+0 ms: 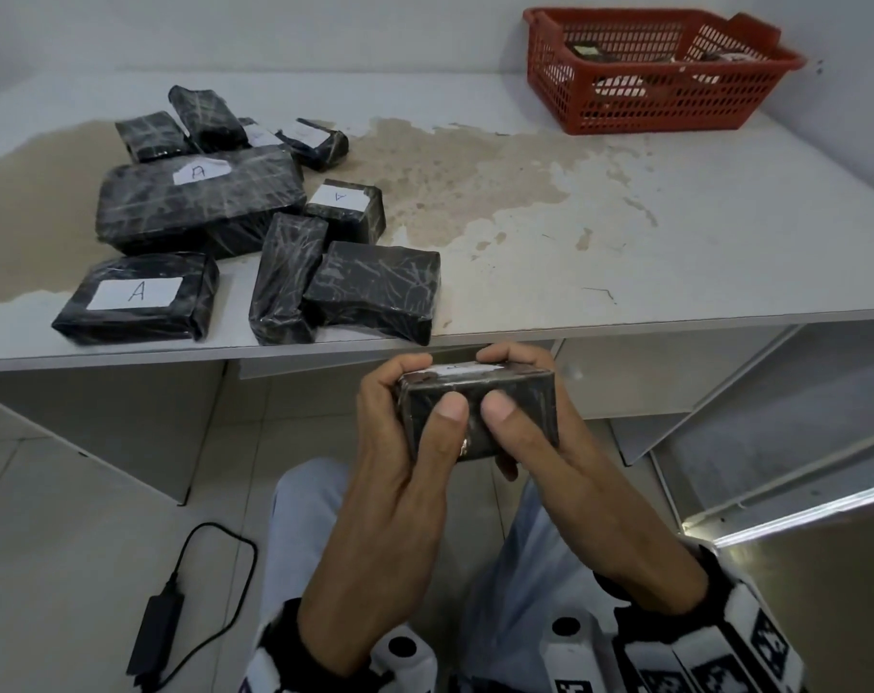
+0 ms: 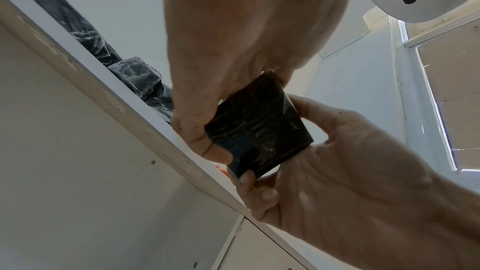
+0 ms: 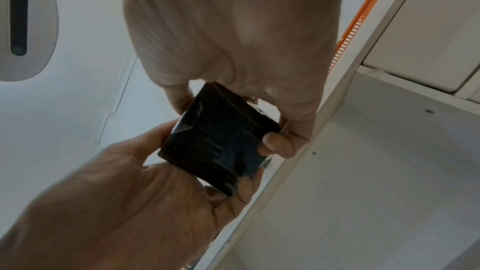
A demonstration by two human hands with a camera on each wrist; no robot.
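Parcels point(image 1: 200, 202) wrapped in black crowd the left of a stained white table point(image 1: 674, 217); a red basket point(image 1: 624, 107) sits far right. Below the table edge, left hand point(image 1: 395, 492) and right hand point(image 1: 574, 492) both clamp one small black parcel point(image 1: 524, 397), thumbs pressing its near face.

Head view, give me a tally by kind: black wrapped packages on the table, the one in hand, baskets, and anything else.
Black wrapped packages lying on the table: 9 that can be told apart
Black wrapped package held by left hand and right hand: 1
Red basket, contents unclear: 1
Black charger with cable: 1
Total: 12
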